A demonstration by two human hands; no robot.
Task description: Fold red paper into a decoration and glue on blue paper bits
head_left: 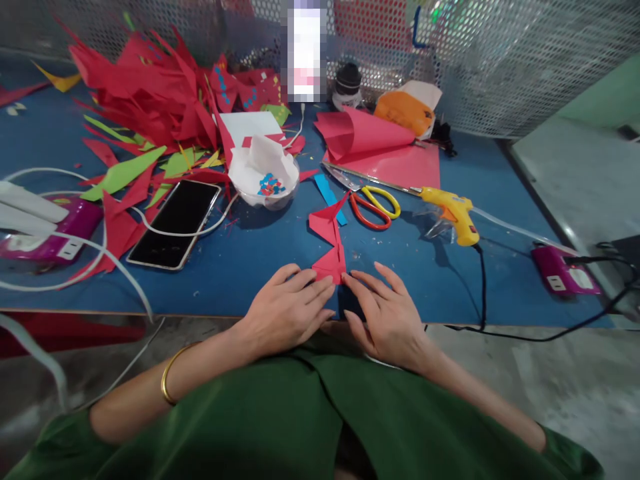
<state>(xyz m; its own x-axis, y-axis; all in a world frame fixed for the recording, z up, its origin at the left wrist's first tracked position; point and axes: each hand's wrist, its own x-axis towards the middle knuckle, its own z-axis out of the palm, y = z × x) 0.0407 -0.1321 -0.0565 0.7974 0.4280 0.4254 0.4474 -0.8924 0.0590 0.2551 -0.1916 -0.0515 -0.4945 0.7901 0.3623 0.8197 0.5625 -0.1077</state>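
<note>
A folded piece of red paper (330, 233) with pointed, notched edges lies on the blue table near its front edge. On its lower left part rest the fingertips of my left hand (290, 307), which lies flat with a gold bangle on the wrist. My right hand (385, 310) has its fingers spread, and its index fingertip touches the paper's lower right corner. Just beyond the paper are a blue strip (327, 193) and open scissors (373, 207) with one red and one yellow handle loop.
A yellow glue gun (453, 212) lies to the right, its black cable hanging over the table's edge. To the left are a phone (175, 223), white cables and a purple power strip (80, 230). A lined bowl (265, 173) holds small coloured pieces; red paper (145, 87) is piled behind.
</note>
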